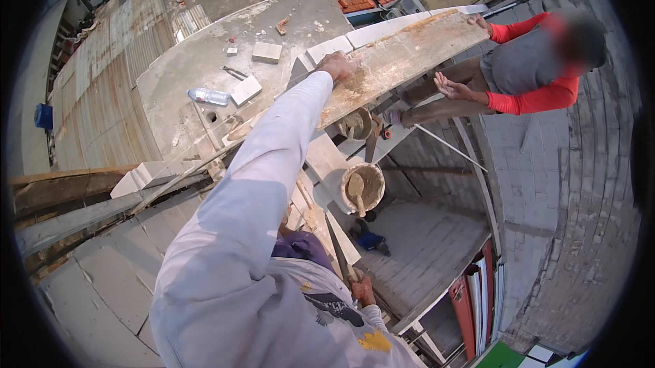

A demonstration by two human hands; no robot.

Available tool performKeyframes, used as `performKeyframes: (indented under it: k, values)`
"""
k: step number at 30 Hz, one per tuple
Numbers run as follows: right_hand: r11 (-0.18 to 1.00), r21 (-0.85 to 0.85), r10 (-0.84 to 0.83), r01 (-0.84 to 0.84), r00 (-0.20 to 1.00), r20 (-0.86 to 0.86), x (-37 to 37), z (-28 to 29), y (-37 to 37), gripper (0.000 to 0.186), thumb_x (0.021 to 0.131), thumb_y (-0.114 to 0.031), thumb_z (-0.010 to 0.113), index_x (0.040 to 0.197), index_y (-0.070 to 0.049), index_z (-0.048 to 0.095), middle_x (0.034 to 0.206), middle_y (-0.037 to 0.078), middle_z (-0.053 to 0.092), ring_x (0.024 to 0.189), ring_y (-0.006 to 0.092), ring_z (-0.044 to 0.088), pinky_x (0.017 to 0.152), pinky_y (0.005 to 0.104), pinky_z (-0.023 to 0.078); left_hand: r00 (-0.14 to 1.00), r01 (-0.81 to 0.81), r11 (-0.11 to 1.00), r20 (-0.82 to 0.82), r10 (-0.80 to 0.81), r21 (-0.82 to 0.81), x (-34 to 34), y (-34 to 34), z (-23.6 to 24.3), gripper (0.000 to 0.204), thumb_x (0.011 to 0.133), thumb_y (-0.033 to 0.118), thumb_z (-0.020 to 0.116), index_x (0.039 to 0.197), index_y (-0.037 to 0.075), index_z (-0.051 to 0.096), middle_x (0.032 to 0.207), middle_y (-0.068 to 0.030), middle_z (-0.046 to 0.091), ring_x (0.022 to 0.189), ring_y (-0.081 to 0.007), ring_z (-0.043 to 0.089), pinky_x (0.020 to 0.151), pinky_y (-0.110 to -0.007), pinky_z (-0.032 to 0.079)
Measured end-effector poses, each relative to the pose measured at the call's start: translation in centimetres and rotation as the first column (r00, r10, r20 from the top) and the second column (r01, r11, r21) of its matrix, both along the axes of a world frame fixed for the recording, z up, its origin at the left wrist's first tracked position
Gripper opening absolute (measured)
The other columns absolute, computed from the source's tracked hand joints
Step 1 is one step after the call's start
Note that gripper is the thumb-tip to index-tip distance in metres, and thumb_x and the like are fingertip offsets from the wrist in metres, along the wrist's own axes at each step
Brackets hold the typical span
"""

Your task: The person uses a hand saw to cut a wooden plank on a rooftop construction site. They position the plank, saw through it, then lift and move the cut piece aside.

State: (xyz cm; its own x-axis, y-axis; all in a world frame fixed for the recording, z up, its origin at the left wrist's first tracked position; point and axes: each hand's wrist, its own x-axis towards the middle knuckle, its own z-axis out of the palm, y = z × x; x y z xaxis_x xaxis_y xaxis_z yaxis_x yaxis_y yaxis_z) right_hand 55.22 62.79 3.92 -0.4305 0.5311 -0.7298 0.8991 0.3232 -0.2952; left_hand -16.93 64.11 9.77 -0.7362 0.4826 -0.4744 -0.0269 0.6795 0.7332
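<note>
My left hand grips a long, stained flat board on its upper side, my sleeved arm reaching up across the view. Low in the view, my right hand is closed on a thin bar, whose kind I cannot make out. A co-worker in red sleeves holds the board's far end with one hand; their other hand is off it, fingers half open. Beneath the board are a mortar bucket and another bucket with a trowel in it. White blocks line the board's far side.
A concrete slab holds a loose block, a plastic bottle, pliers and a hole. Corrugated sheets lie left. An open drop shows below, with a person in blue down in it. Timber beams edge the left.
</note>
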Motion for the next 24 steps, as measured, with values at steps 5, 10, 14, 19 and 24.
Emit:
performKeyframes:
  k: [5, 10, 14, 19, 24]
  values:
    - [0.997, 0.036, -0.069, 0.07, 0.998, -0.014, 2.3, -1.0, 1.9, 0.051, 0.096, -0.029, 0.068, 0.141, -0.003, 0.066, 0.121, 0.02, 0.075, 0.097, 0.0304, 0.074, 0.084, 0.0401, 0.059, 0.98, -0.094, 0.992, -0.181, 0.078, -0.084, -3.2, 2.0, -3.7, 0.104, 0.094, 0.081, 0.054, 0.158, -0.001, 0.048, 0.163, -0.0244, 0.049, 0.151, -0.0393, 0.047, 0.126, -0.048, 0.036]
    - [0.995, 0.071, -0.066, 0.075, 0.991, -0.112, 6.6, -3.3, 3.5, 0.052, 0.097, -0.026, 0.068, 0.142, -0.002, 0.064, 0.11, 0.016, 0.074, 0.085, 0.0234, 0.073, 0.067, 0.0349, 0.06, 0.99, -0.128, 0.992, -0.057, 0.126, -0.024, -3.2, 0.9, -0.8, 0.11, 0.092, 0.087, 0.049, 0.152, -0.005, 0.055, 0.157, -0.0271, 0.055, 0.149, -0.0418, 0.049, 0.127, -0.05, 0.033]
    - [0.991, 0.123, 0.069, -0.053, 0.99, -0.126, 4.1, -3.2, 2.6, 0.049, 0.099, -0.024, 0.067, 0.142, -0.002, 0.064, 0.107, 0.013, 0.073, 0.082, 0.0218, 0.071, 0.066, 0.0341, 0.061, 0.989, -0.137, 0.991, -0.062, 0.137, -0.005, -4.1, -2.7, 0.1, 0.112, 0.091, 0.089, 0.05, 0.146, -0.007, 0.06, 0.151, -0.0273, 0.061, 0.144, -0.0433, 0.055, 0.119, -0.05, 0.043]
    - [0.993, -0.054, -0.106, 0.107, 0.994, 0.034, -0.6, -2.2, 0.6, 0.05, 0.097, -0.022, 0.071, 0.14, 0.001, 0.065, 0.104, 0.017, 0.076, 0.083, 0.0215, 0.073, 0.073, 0.0364, 0.058, 0.962, -0.183, 0.981, -0.196, 0.191, 0.057, -5.7, -7.3, 3.9, 0.104, 0.094, 0.084, 0.053, 0.144, -0.007, 0.062, 0.149, -0.0277, 0.062, 0.138, -0.0433, 0.059, 0.115, -0.051, 0.046]
    - [0.96, -0.226, -0.181, 0.165, 0.982, -0.054, -4.2, -1.8, -1.5, 0.045, 0.101, -0.016, 0.069, 0.143, -0.001, 0.063, 0.097, 0.01, 0.071, 0.073, 0.0171, 0.066, 0.062, 0.0332, 0.055, 0.913, -0.147, 0.987, -0.374, 0.161, 0.065, -10.4, -16.7, 7.0, 0.089, 0.096, 0.08, 0.056, 0.128, -0.001, 0.075, 0.124, -0.0232, 0.076, 0.116, -0.0381, 0.073, 0.103, -0.047, 0.054]
